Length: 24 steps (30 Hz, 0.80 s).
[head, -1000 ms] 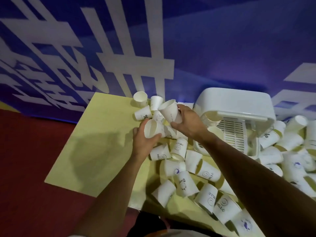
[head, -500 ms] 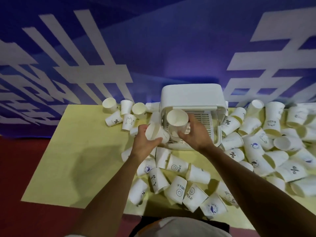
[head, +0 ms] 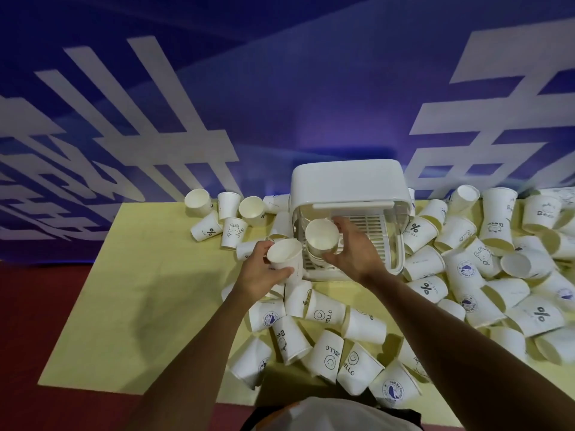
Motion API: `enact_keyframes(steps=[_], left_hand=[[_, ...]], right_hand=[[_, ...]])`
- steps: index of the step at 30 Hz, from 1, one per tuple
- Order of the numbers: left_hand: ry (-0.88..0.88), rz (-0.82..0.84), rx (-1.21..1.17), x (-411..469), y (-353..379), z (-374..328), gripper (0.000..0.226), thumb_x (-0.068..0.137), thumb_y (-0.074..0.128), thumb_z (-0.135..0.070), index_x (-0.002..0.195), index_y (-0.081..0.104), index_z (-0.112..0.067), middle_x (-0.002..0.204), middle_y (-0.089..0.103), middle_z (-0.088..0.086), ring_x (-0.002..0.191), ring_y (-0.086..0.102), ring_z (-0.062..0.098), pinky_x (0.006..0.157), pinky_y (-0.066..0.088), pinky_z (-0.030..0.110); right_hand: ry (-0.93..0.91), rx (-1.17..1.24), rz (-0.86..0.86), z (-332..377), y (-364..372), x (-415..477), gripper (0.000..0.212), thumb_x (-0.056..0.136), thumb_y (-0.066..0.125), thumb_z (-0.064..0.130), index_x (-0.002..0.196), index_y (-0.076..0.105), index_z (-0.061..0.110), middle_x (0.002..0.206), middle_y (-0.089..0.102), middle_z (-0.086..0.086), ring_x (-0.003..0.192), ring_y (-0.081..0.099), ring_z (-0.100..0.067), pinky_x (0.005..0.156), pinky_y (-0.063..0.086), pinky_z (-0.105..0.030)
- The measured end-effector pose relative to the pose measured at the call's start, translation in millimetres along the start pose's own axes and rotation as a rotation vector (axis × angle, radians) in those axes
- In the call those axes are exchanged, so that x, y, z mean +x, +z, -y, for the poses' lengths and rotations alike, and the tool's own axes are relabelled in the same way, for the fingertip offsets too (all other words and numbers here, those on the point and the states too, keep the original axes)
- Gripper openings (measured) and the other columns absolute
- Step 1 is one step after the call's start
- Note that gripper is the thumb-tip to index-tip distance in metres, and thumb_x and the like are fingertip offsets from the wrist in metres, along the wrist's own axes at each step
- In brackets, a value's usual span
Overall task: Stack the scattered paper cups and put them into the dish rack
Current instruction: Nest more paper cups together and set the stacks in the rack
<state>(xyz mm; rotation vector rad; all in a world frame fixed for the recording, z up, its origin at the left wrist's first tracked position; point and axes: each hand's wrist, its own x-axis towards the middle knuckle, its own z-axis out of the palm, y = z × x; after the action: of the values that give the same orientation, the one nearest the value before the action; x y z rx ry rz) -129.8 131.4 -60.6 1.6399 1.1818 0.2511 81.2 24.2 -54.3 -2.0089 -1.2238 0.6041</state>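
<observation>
Cup [head: 321, 239] in right grip [head: 354, 253] at rack [head: 345, 181]; second cup [head: 284, 255] in left grip [head: 258, 275].

One white plastic dish rack [head: 348, 181] and several dozen white paper cups [head: 325, 311], heaped too thickly for an exact count, share one pale yellow surface [head: 149, 275], with two hands in view, left hand [head: 258, 275] and right hand [head: 351, 253], each holding one cup.
</observation>
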Motion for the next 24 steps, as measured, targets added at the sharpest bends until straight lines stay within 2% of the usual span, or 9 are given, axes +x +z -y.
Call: enact_keyframes(steps=[3,5,7,10,13,16,18,20,24], left_hand=[[-0.001,0.0,-0.002,0.3,-1.7,4.4,0.063,0.076,0.084,-0.013,0.129,0.051,-0.019,0.12,0.062,0.0,0.098,0.059,0.003,0.064,0.046,0.005],[0.008,0.009,-0.023,-2.1,-1.8,5.8,0.065,0.076,0.084,-0.013,0.131,0.051,-0.022,0.119,0.063,-0.001,0.102,0.061,0.009,0.067,0.049,0.01],[0.021,0.022,-0.046,-5.4,-1.8,4.9,0.065,0.076,0.084,-0.012,0.131,0.051,-0.024,0.117,0.064,-0.002,0.103,0.061,0.013,0.071,0.05,0.013],[0.072,0.04,-0.073,-10.5,1.3,-2.7,0.064,0.077,0.083,-0.012,0.131,0.052,-0.026,0.117,0.064,-0.007,0.101,0.061,0.009,0.073,0.05,0.011],[0.11,0.039,-0.063,-12.0,7.4,-13.7,0.061,0.075,0.085,-0.019,0.127,0.054,-0.027,0.117,0.064,-0.01,0.107,0.06,0.006,0.08,0.048,0.011],[0.119,0.048,-0.026,-13.0,13.0,-23.1,0.052,0.075,0.085,-0.026,0.119,0.056,-0.024,0.114,0.065,-0.007,0.106,0.061,0.007,0.086,0.052,0.024],[0.142,0.049,-0.007,-13.8,14.5,-28.3,0.047,0.075,0.084,-0.028,0.114,0.058,-0.026,0.11,0.067,-0.007,0.104,0.062,0.006,0.086,0.053,0.026],[0.161,0.052,0.0,-12.9,14.8,-32.0,0.046,0.074,0.084,-0.031,0.112,0.058,-0.03,0.108,0.067,-0.01,0.103,0.062,0.004,0.086,0.052,0.025],[0.182,0.086,0.041,-12.4,17.7,-37.4,0.054,0.073,0.083,-0.033,0.119,0.057,-0.032,0.111,0.067,-0.013,0.105,0.062,0.004,0.087,0.051,0.023]], right_hand=[[0.025,-0.037,0.028,-2.8,-4.3,-2.7,0.08,0.071,0.084,0.034,0.139,0.045,0.017,0.133,0.057,-0.001,0.119,0.055,-0.02,0.095,0.046,-0.032],[0.039,-0.065,0.029,-4.8,-5.6,-4.6,0.078,0.074,0.081,0.037,0.141,0.045,0.017,0.137,0.056,-0.002,0.123,0.053,-0.02,0.1,0.045,-0.034],[0.035,-0.093,0.011,-4.9,-5.5,-6.9,0.067,0.078,0.077,0.042,0.135,0.052,0.018,0.133,0.058,-0.001,0.12,0.055,-0.019,0.097,0.047,-0.034],[0.033,-0.028,0.025,1.9,-3.2,-12.3,0.056,0.08,0.074,0.049,0.125,0.06,0.02,0.119,0.066,0.004,0.109,0.061,-0.012,0.092,0.049,-0.029],[0.023,0.016,0.094,13.3,-0.4,-16.5,0.061,0.075,0.073,0.062,0.122,0.062,0.024,0.112,0.068,0.01,0.102,0.061,-0.004,0.091,0.049,-0.024],[0.002,0.017,0.122,21.2,1.3,-18.0,0.069,0.07,0.073,0.069,0.124,0.061,0.028,0.112,0.068,0.012,0.101,0.061,-0.004,0.092,0.051,-0.028],[-0.008,0.033,0.101,24.1,0.5,-18.9,0.067,0.069,0.072,0.069,0.123,0.061,0.031,0.111,0.068,0.013,0.101,0.061,-0.004,0.091,0.052,-0.03],[0.01,0.084,0.079,27.2,-2.7,-20.6,0.063,0.07,0.076,0.063,0.122,0.06,0.032,0.11,0.068,0.015,0.099,0.061,-0.002,0.088,0.05,-0.024],[0.046,0.126,0.08,29.6,-6.9,-22.8,0.065,0.068,0.078,0.063,0.121,0.055,0.033,0.105,0.065,0.016,0.094,0.06,-0.001,0.076,0.049,-0.019]])
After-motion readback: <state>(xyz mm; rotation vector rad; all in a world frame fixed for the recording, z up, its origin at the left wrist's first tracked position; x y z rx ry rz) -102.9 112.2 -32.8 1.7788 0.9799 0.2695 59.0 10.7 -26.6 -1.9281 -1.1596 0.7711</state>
